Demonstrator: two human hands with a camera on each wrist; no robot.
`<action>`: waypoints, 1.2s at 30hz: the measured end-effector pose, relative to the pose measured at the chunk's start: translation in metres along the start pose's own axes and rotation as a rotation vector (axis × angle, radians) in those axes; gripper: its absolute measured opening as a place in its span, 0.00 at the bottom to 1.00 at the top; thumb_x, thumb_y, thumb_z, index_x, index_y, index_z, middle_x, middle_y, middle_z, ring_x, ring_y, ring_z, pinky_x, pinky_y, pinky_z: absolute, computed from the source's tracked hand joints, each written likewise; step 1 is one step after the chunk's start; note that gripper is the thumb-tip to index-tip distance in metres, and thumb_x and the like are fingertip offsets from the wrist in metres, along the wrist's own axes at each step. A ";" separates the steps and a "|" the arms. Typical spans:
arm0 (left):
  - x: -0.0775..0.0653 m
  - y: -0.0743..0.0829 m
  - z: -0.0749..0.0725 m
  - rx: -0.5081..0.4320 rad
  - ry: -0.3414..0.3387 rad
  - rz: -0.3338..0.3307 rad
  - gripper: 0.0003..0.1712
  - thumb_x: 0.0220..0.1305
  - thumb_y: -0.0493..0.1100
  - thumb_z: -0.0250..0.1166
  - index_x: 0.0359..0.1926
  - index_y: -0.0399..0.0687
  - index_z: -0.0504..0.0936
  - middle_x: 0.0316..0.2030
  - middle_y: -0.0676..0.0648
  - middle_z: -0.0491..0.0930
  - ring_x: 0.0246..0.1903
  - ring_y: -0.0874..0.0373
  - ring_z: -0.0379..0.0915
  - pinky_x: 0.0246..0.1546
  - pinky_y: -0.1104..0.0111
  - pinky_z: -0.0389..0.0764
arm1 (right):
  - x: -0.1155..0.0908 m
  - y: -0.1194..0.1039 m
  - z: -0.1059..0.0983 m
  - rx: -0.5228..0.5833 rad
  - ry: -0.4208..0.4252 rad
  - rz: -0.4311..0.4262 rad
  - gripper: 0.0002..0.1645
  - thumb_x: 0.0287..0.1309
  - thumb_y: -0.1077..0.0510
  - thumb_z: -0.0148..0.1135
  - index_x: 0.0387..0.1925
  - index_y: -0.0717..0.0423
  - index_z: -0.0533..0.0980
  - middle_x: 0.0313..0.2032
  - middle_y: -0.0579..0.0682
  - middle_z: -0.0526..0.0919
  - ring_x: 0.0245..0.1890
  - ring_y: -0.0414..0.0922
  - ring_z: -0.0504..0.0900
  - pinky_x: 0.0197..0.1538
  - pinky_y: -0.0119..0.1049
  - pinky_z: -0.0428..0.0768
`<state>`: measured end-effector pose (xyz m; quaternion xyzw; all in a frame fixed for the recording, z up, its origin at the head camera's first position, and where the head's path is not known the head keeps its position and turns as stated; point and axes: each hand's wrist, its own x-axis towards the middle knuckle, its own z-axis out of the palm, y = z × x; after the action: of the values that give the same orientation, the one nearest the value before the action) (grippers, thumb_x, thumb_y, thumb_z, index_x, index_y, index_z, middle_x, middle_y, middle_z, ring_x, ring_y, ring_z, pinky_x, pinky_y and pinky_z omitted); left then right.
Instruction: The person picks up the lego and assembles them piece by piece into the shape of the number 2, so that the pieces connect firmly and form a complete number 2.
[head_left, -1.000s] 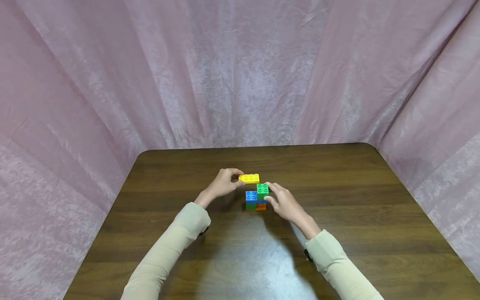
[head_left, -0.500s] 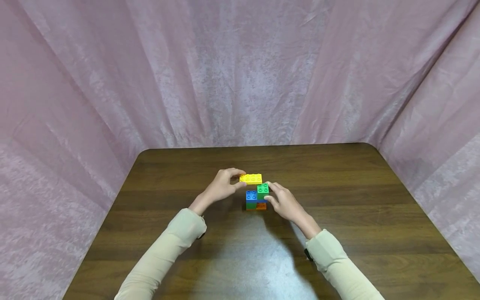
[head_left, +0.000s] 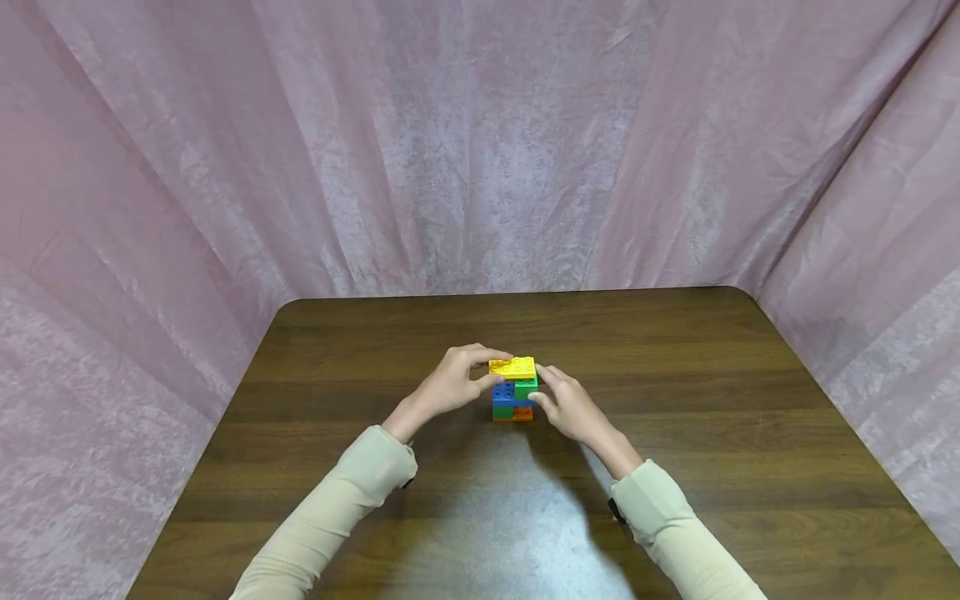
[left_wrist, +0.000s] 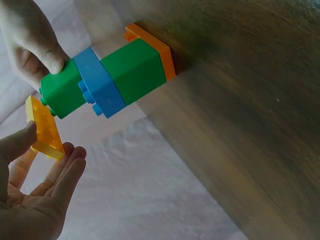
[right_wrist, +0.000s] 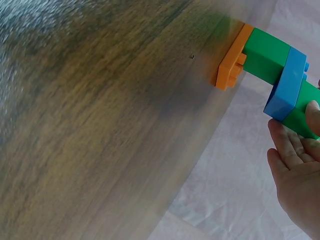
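Note:
A small tower of toy building bricks stands on the table: an orange plate [left_wrist: 159,46] at the bottom, a green brick [left_wrist: 134,71] on its left half, a blue plate [left_wrist: 99,82] across that, and an upper green brick [left_wrist: 62,90] on the blue plate's right half. My left hand [head_left: 453,381] pinches a yellow plate [head_left: 513,367] by its left end between thumb and fingers. In the left wrist view the yellow plate is tilted, close against the upper green brick's studs. With thumb and fingers my right hand [head_left: 572,407] grips the upper green brick from the right.
The brown wooden table [head_left: 360,333] has a straight far edge with rounded corners. Behind it and at both sides hang pink velvet curtains [head_left: 480,167]. Light glares off the tabletop near the front.
My left hand has brought the yellow plate rightward and down over the tower, so it now covers the upper green brick's top from the head view. The right hand has stayed in place.

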<state>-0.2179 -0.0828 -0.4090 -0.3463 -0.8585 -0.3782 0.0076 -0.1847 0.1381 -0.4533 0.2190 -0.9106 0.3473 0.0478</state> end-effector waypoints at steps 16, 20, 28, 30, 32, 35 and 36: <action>-0.001 0.000 0.009 0.091 -0.018 0.030 0.18 0.65 0.37 0.64 0.56 0.47 0.83 0.42 0.41 0.80 0.34 0.58 0.73 0.29 0.77 0.70 | 0.000 0.000 0.000 0.004 0.013 -0.009 0.28 0.64 0.62 0.60 0.62 0.72 0.68 0.54 0.66 0.79 0.55 0.60 0.79 0.57 0.53 0.78; -0.002 0.001 0.010 0.105 -0.011 0.026 0.17 0.64 0.38 0.65 0.55 0.47 0.84 0.43 0.42 0.79 0.38 0.55 0.76 0.35 0.75 0.74 | 0.000 0.001 0.000 0.005 0.014 -0.014 0.28 0.63 0.62 0.61 0.61 0.72 0.69 0.55 0.66 0.78 0.56 0.61 0.79 0.58 0.53 0.78; -0.003 0.001 0.012 0.106 0.005 0.044 0.16 0.64 0.37 0.65 0.53 0.45 0.84 0.43 0.41 0.79 0.38 0.52 0.76 0.36 0.72 0.76 | 0.000 0.001 0.001 0.012 0.024 -0.024 0.27 0.63 0.62 0.61 0.61 0.72 0.70 0.53 0.65 0.79 0.53 0.60 0.80 0.56 0.53 0.79; -0.004 0.001 0.012 0.113 -0.003 0.043 0.16 0.64 0.37 0.65 0.53 0.45 0.84 0.43 0.41 0.78 0.37 0.54 0.75 0.35 0.74 0.74 | 0.000 0.001 0.001 0.013 0.030 -0.031 0.26 0.63 0.62 0.61 0.60 0.71 0.70 0.51 0.65 0.80 0.52 0.60 0.81 0.55 0.52 0.79; -0.004 0.002 0.011 0.121 -0.009 0.047 0.16 0.64 0.37 0.65 0.53 0.45 0.84 0.43 0.41 0.78 0.36 0.55 0.74 0.33 0.75 0.73 | 0.000 0.001 0.001 0.006 0.038 -0.040 0.26 0.62 0.63 0.62 0.59 0.72 0.71 0.50 0.64 0.80 0.51 0.59 0.81 0.54 0.52 0.79; -0.004 0.003 0.010 0.142 -0.015 0.061 0.16 0.64 0.37 0.65 0.53 0.45 0.84 0.43 0.42 0.78 0.35 0.56 0.73 0.33 0.76 0.73 | 0.000 0.002 0.001 0.001 0.041 -0.041 0.26 0.62 0.63 0.62 0.59 0.72 0.70 0.50 0.64 0.80 0.51 0.59 0.81 0.54 0.52 0.79; -0.004 0.003 0.010 0.148 -0.016 0.064 0.16 0.64 0.38 0.65 0.53 0.45 0.84 0.43 0.42 0.78 0.35 0.56 0.73 0.33 0.76 0.73 | 0.000 0.002 0.001 0.002 0.041 -0.041 0.27 0.62 0.63 0.62 0.60 0.72 0.70 0.50 0.64 0.80 0.51 0.59 0.81 0.54 0.52 0.79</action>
<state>-0.2104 -0.0775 -0.4158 -0.3752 -0.8727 -0.3103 0.0383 -0.1854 0.1390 -0.4555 0.2304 -0.9044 0.3516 0.0735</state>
